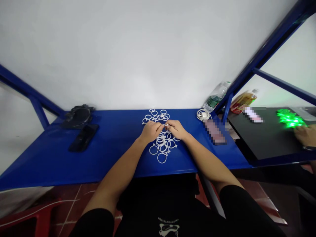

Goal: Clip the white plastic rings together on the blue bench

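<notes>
Left hand [151,131] and right hand [176,129] pinch a ring [165,125], apparently; fingers hide most. Held over loose rings [162,140] on table [116,131]. Risk: slack pinch could drop it among them.

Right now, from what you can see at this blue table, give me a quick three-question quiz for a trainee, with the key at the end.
1. Amid the white rings, what do the left hand and right hand pinch between them?
A) a water bottle
B) a small white piece
C) a black pouch

2. True or false: the white plug with its coiled cable lies to the right of both hands.

3. What colour do the lights on the neighbouring black table glow?

Key: 1. B; 2. True; 3. Green.
</notes>
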{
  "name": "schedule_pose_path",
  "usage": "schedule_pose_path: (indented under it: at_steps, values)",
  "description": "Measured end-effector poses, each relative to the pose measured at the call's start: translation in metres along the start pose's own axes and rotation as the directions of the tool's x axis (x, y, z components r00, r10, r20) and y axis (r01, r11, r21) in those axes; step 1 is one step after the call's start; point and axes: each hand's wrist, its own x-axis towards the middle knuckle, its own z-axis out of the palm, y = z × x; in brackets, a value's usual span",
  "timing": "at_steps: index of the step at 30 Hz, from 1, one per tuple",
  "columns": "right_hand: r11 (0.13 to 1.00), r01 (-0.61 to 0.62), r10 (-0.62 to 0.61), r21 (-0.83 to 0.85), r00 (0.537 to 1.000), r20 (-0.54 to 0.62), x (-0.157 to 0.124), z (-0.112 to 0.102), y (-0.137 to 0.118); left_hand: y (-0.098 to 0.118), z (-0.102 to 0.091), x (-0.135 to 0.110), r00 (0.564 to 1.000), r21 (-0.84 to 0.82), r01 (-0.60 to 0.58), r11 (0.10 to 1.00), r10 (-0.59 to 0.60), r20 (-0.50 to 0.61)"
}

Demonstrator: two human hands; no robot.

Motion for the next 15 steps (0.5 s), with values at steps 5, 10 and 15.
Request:
schedule_pose_path:
  at_steps: [5,10,15]
  values:
    - [1.000,-0.011,0.011,0.002,1.000,0.018,0.0008,0.0006,-0.0010,-0.0004,-0.0018,0.0006,1.000,0.006,-0.022,1.000,0.022,-0.019]
    - [1.000,-0.027,0.027,0.000,1.000,-0.005,0.0022,0.0008,-0.0019,0.0017,-0.0017,0.0001,1.000,0.017,-0.028,0.999,0.028,-0.005]
    - [0.999,-0.007,0.008,0.032,1.000,-0.016,0.0023,0.0006,-0.0002,0.0034,-0.0012,0.0008,1.000,-0.034,0.009,0.999,-0.008,0.028]
